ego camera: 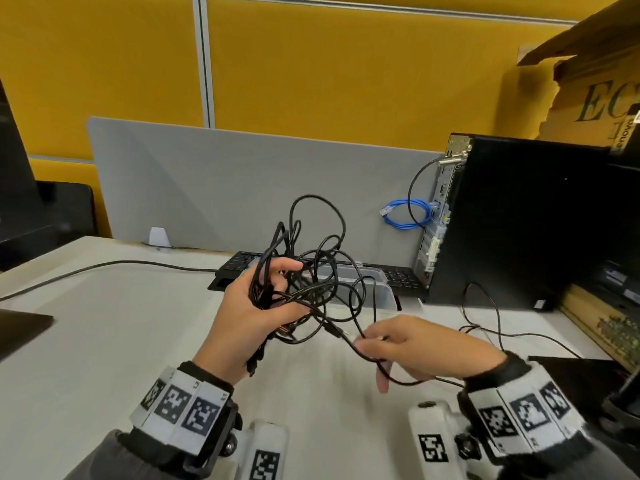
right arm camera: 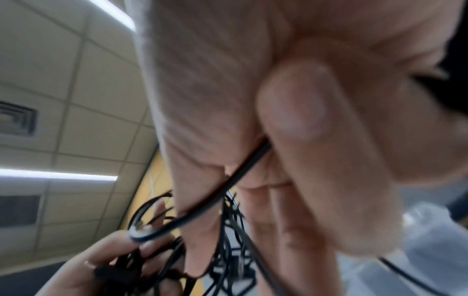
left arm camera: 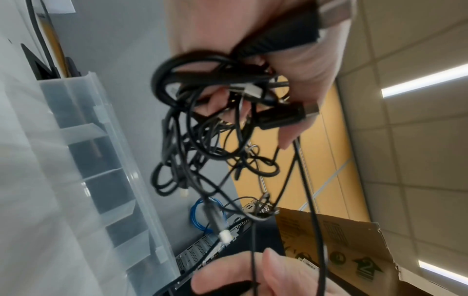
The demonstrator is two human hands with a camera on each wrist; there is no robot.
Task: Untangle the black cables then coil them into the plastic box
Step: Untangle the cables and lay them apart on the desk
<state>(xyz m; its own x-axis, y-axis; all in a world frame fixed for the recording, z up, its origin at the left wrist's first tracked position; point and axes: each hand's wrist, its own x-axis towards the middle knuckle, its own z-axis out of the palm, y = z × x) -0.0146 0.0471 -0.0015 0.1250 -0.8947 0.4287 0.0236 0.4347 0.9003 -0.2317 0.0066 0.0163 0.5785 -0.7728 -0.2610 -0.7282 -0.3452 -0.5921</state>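
Observation:
A knot of thin black cables hangs above the white desk, gripped in my left hand, whose fingers curl round the bundle. In the left wrist view the tangle shows USB plugs among the loops. My right hand pinches one strand pulled out of the knot to the right; the right wrist view shows that cable running between thumb and fingers. The translucent plastic box stands just behind the cables, partly hidden by them; its ribbed wall fills the left of the left wrist view.
A black keyboard lies behind the box. A black computer tower with a blue cable loop stands at the right, a torn cardboard box behind it. A grey divider panel closes the back. Another black cord crosses the desk's left.

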